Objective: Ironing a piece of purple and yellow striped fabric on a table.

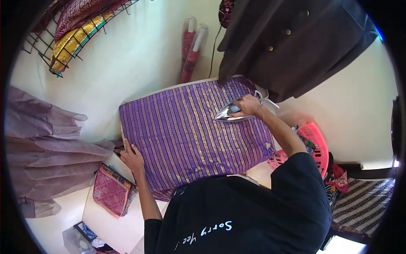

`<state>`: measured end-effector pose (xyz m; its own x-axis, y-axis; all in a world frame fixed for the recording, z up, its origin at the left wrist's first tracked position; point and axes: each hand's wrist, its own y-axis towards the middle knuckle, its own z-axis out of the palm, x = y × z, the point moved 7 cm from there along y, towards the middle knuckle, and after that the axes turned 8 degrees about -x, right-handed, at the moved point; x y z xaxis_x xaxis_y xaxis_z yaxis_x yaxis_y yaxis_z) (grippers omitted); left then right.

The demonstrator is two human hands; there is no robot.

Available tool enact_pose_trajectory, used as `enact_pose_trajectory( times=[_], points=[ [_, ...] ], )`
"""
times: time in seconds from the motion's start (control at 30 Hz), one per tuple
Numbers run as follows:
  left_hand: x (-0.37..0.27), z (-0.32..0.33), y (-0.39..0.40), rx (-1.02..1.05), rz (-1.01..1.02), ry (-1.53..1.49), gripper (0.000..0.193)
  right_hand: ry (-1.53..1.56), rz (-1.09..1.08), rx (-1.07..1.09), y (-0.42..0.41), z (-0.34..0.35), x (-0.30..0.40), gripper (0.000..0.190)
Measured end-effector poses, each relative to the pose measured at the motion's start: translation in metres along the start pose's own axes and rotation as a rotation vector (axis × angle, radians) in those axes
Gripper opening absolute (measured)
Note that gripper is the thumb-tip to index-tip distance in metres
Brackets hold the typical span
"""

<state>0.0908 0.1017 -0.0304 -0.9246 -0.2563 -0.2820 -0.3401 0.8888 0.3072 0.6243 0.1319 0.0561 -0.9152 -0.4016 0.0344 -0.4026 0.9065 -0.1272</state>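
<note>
A purple cloth with gold stripes (177, 127) lies spread over an ironing surface, its lower edge reaching my black shirt. My right hand (249, 106) is closed around the handle of a clothes iron (223, 115), whose pointed tip faces left on the upper right part of the cloth. At the cloth's left edge, my left hand (132, 158) rests with fingers apart, touching the border; whether it pinches the fabric there is hard to tell. The iron's underside is hidden.
A dark buttoned garment (285, 47) hangs at the upper right, over the cloth's far corner. Right of my arm stands a pink plastic basket (318, 146). Folded fabrics (111, 192) lie at lower left, near hanging mauve cloth (63, 158). A wire rack (41, 47) holds textiles above.
</note>
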Motion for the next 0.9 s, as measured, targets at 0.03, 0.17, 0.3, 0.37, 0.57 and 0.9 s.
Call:
enact_pose_trajectory(
  times=[0.03,0.17,0.3,0.37,0.57,0.9],
  points=[
    [0.001,0.0,-0.001,-0.001,-0.008,0.006,0.049,0.002,-0.009,0.001,0.008,0.002,0.0,0.066],
    [0.008,0.0,-0.004,-0.021,-0.015,0.021,0.048,0.023,0.604,-0.225,0.047,-0.001,-0.049,0.068],
    [-0.003,-0.007,-0.003,0.007,-0.092,0.037,0.048,0.01,0.133,0.017,0.084,0.017,-0.017,0.069],
    [-0.002,-0.004,-0.002,0.0,-0.048,-0.045,0.048,-0.013,-0.126,-0.114,0.092,0.001,0.027,0.07],
    [-0.004,-0.012,-0.006,-0.107,-0.002,-0.047,0.049,0.009,0.124,-0.182,0.14,-0.017,0.056,0.069],
    [0.002,-0.003,0.001,0.035,-0.108,-0.168,0.049,0.156,-0.158,-0.039,0.188,-0.011,0.211,0.06]
  ],
)
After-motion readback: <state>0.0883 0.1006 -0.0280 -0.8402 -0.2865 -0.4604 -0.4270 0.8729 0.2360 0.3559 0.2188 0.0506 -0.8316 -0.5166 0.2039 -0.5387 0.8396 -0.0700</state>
